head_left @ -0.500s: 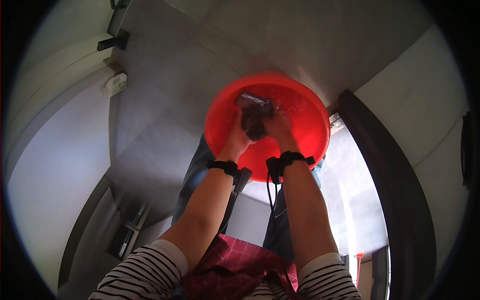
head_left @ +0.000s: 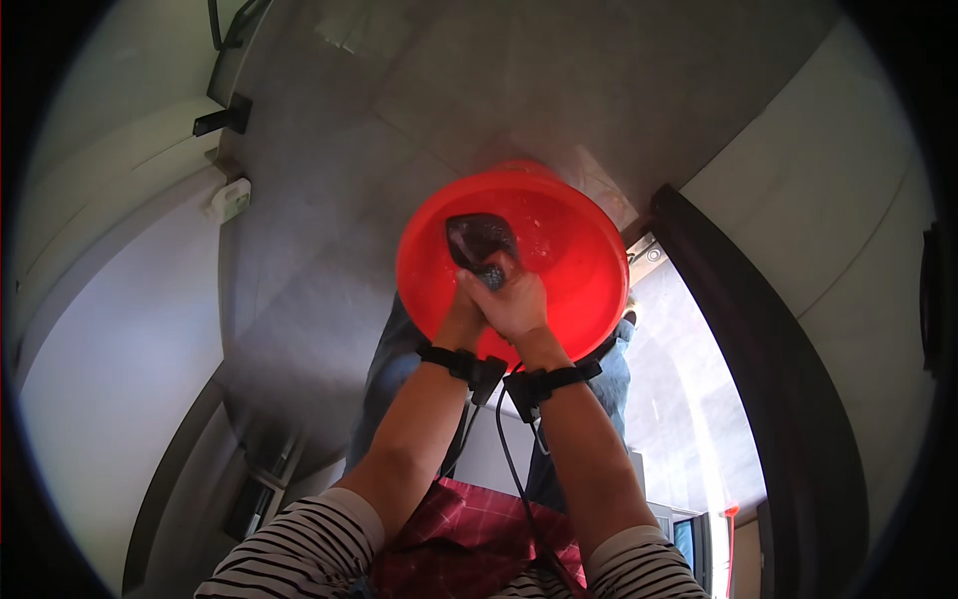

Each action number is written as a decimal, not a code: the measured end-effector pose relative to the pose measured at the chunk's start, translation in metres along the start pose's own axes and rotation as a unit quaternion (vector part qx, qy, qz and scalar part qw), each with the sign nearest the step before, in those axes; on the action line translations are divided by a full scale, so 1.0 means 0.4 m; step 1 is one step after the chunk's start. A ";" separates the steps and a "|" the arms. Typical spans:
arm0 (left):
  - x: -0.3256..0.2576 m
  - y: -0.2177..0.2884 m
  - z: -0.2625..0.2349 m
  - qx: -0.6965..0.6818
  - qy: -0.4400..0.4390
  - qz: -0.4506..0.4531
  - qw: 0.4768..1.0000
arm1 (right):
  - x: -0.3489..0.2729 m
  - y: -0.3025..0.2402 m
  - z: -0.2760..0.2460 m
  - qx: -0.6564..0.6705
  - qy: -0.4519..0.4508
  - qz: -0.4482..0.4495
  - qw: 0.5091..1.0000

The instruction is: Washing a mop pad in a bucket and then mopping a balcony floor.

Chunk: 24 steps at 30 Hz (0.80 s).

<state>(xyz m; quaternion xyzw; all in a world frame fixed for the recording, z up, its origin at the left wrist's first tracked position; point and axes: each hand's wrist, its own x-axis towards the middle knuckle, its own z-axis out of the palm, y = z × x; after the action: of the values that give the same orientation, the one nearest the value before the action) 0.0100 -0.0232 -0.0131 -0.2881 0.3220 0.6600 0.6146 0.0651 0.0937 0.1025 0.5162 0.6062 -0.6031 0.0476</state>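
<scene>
A dark, wet-looking piece of cloth (head_left: 481, 238) is bunched up in both my hands, over the inside of a red plastic basin (head_left: 584, 290). What kind of cloth it is, I cannot make out. My right hand (head_left: 517, 301) is closed around its lower end, thumb pointing left. Pressed up against it, my left hand (head_left: 462, 307) grips the same end from the left, its fingers mostly hidden behind the cloth and the right hand. The cloth's upper part fans out beyond my fingers. A few pale flecks, like suds or drops, show in the basin.
Grey floor (head_left: 329, 200) surrounds the basin. To the right stands a dark door frame (head_left: 743, 319) beside a bright doorway (head_left: 689, 399). A white panel (head_left: 130, 299) is at the left. Cables hang from the black wrist straps (head_left: 564, 377) on my arms.
My hands have come together and moved lower in the basin view. The cloth, earlier spread between them, is now bunched and sticks up to the left. The basin appears shifted slightly left.
</scene>
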 end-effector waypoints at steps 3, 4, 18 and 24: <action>-0.008 0.005 -0.009 -0.011 -0.051 -0.016 0.998 | 0.019 -0.015 0.002 -0.069 0.011 0.072 0.995; -0.012 0.012 -0.008 -0.014 -0.067 -0.021 0.997 | 0.030 -0.008 0.010 -0.067 0.011 0.072 0.995; -0.024 0.082 0.141 0.398 0.219 0.124 0.882 | 0.121 0.170 -0.106 -0.066 0.026 0.110 0.991; 0.011 0.008 0.084 0.483 0.230 0.097 0.839 | 0.136 0.280 0.026 0.050 0.024 0.198 0.979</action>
<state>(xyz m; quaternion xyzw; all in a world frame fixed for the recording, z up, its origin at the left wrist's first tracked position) 0.0071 0.0057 0.0050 -0.0656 0.7581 0.3920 0.5169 0.1107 0.0875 -0.0136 0.6422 0.4618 -0.5988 0.1253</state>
